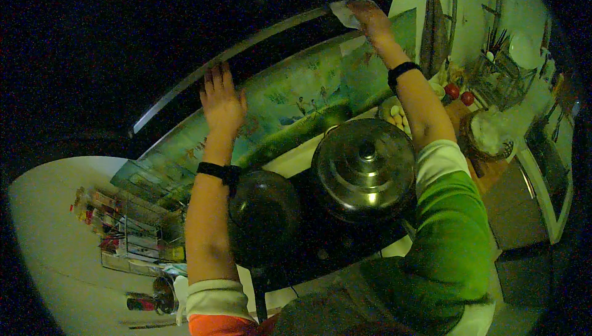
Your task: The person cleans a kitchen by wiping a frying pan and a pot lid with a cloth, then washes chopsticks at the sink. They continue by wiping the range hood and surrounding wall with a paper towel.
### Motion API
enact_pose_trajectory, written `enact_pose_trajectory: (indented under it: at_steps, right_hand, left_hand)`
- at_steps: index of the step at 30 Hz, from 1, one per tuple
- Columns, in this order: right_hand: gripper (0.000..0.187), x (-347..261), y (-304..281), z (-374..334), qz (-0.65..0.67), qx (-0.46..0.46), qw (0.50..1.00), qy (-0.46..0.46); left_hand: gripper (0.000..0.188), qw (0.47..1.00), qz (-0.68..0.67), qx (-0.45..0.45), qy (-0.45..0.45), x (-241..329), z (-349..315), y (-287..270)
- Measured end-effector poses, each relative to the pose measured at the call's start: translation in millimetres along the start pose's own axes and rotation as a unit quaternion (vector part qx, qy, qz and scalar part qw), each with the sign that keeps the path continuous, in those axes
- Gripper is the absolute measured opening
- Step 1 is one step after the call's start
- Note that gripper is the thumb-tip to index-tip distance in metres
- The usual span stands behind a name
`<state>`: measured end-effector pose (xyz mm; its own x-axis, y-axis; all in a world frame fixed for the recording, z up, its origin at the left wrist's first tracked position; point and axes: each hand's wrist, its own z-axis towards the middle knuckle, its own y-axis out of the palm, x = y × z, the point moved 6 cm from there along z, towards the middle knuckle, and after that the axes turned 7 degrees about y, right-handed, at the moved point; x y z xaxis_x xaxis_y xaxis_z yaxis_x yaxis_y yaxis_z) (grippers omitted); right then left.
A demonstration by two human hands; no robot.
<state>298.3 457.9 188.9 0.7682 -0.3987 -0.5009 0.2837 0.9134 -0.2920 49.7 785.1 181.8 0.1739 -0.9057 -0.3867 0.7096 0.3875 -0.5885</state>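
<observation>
My left hand (222, 105) is raised, its fingers stretched out against the lower edge of a dark range hood (176, 92). It holds nothing. Further right and higher up, my right hand (371, 20) presses a crumpled white cloth or paper towel (345, 14) against the right end of the same pale edge. Its fingertips are partly hidden behind the wrist and cloth. Both wrists wear black bands. Below my arms, a large lidded steel pot (364, 169) sits on the dark stove (333, 256), and a dark wok or pan (264, 213) is left of it.
A picture-printed backsplash (296, 98) runs behind the stove. To the left stands a wire rack (132, 237) with bottles and packets. On the right are a bowl of eggs (398, 116), red tomatoes (452, 91), a wire dish rack (502, 80) and a basin (490, 131).
</observation>
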Motion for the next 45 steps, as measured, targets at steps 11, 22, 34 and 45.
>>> enact_pose_trajectory:
  at_steps: [11, 22, 34, 45]
  right_hand:
    - [0.025, -67, -154, 44, 0.386, 0.355, 0.847, 0.084]
    - [0.030, -31, -103, 74, -0.013, 0.368, 0.926, -0.077]
    - [0.017, -10, -97, 132, 0.340, 0.295, 0.888, 0.093]
    - [0.036, -26, -117, 189, 0.101, 0.419, 0.901, -0.040]
  left_hand:
    - [0.084, 0.998, -0.003, -0.068, -0.019, -2, 3, 7]
    - [0.084, 1.000, -0.014, 0.024, 0.006, 6, 0, -3]
    - [0.086, 1.000, -0.011, -0.002, -0.001, -4, 27, 27]
    - [0.088, 0.999, -0.041, -0.028, -0.011, -17, 60, 57]
